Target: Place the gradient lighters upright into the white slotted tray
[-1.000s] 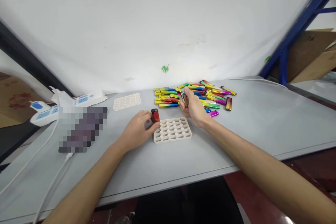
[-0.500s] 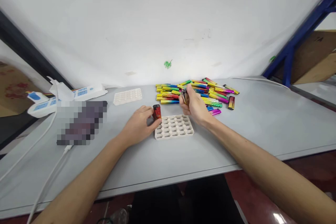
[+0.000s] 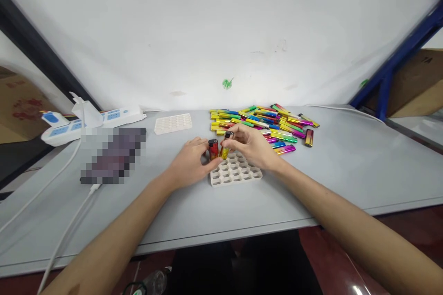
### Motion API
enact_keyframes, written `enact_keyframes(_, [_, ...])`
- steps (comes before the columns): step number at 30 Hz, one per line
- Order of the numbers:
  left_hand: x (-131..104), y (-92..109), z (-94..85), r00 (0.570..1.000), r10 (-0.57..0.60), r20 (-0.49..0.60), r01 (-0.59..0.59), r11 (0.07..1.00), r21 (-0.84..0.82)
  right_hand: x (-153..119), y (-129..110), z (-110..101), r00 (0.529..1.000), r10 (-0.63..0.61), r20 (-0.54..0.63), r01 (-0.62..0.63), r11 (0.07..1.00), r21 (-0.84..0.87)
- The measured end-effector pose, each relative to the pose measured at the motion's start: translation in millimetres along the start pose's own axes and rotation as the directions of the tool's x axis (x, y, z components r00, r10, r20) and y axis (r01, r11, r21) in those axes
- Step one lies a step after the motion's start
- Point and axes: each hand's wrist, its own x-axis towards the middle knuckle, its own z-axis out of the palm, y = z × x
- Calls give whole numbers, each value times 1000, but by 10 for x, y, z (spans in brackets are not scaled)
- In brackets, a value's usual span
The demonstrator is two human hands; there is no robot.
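Clearly both hands work at the near-left corner of the white tray (image 3: 238, 173), a honeycomb of empty sockets lying flat on the grey table (image 3: 346, 166). Left hand (image 3: 188, 163) pinches a red lighter (image 3: 212, 149) upright, fingers closed round its lower body, base at or just over the tray's corner socket; seated or not, cannot tell. Right hand (image 3: 254, 147) holds a yellow lighter (image 3: 225, 145) by thumb and fingertips, tilted, dark cap up, touching or just beside the red one. Judged: small, light, rigid bodies with a glossy metallic skin, so likely slippery; a pinch across the flat sides at mid-body should steer the base best, leaving the bottom free for a socket. Cap end has the valve and wheel, better left alone. Behind the tray lies a loose pile of lighters (image 3: 263, 122), rainbow-coloured, lying flat. A second tray (image 3: 173, 123) sits left of the pile; power strips (image 3: 93, 122) lie further left.
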Motion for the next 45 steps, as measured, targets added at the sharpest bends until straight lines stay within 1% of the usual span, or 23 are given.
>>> enact_keyframes(4, [13,-2,8,1000,20,-1,-20,999,-36,-21,-66,9,998,-64,-5,61,976,-208])
enact_keyframes(7, [14,-6,0,1000,5,3,-5,997,-73,-30,-99,16,994,-102,29,106,941,-322])
enact_keyframes(9, [15,-8,-3,1000,-5,12,6,996,-90,-33,-104,22,993,-101,55,114,923,-368])
enact_keyframes(13, [21,-14,9,1000,-23,13,24,995,-92,-46,-142,17,990,-112,84,136,910,-391])
enact_keyframes(15, [25,-18,18,999,-42,-2,41,996,-82,-47,-165,-7,988,-140,70,156,897,-414])
enact_keyframes(16, [25,-21,22,999,-46,-8,45,996,-78,-42,-168,-30,987,-153,39,154,882,-446])
enact_keyframes(18, [25,-26,22,999,-48,-16,47,996,-74,-24,-140,-104,984,-167,-66,100,814,-573])
enact_keyframes(20, [22,-33,15,998,-55,-12,54,996,-67,-3,-75,-216,969,-155,-190,-34,683,-730])
enact_keyframes(22, [19,-42,3,998,-69,-6,68,996,-52,5,5,-344,952,-96,-292,-196,540,-818])
enact_keyframes(24, [16,-52,-10,998,-70,-4,70,997,-40,0,71,-457,936,-11,-352,-311,446,-839])
enact_keyframes(25, [14,-56,-17,998,-66,-5,66,997,-38,-4,94,-498,931,30,-365,-343,421,-840])
enact_keyframes(27, [12,-59,-29,998,-60,-1,60,998,-34,-12,121,-544,929,91,-359,-364,399,-842])
enact_keyframes(30, [9,-54,-44,998,-58,13,58,998,-21,-11,145,-543,936,129,-328,-351,404,-844])
enact_keyframes(33, [4,-43,-44,997,-74,25,74,997,-14,0,170,-522,947,119,-298,-319,446,-836])
enact_keyframes(36, [3,-37,-28,995,-97,32,97,995,-21,14,181,-518,967,65,-247,-247,489,-837])
enact_keyframes(39, [7,-40,-9,995,-94,30,95,995,-35,32,155,-515,976,-23,-217,-173,524,-834])
enact_keyframes(41, [10,-43,-5,996,-90,26,91,995,-45,43,118,-503,967,-90,-238,-141,588,-797])
enact_keyframes(43, [10,-46,-10,995,-92,27,93,994,-56,49,74,-481,955,-144,-260,-85,707,-702])
enact_keyframes(45, [7,-44,-21,995,-99,29,100,993,-69,50,31,-452,951,-145,-275,-30,837,-547])
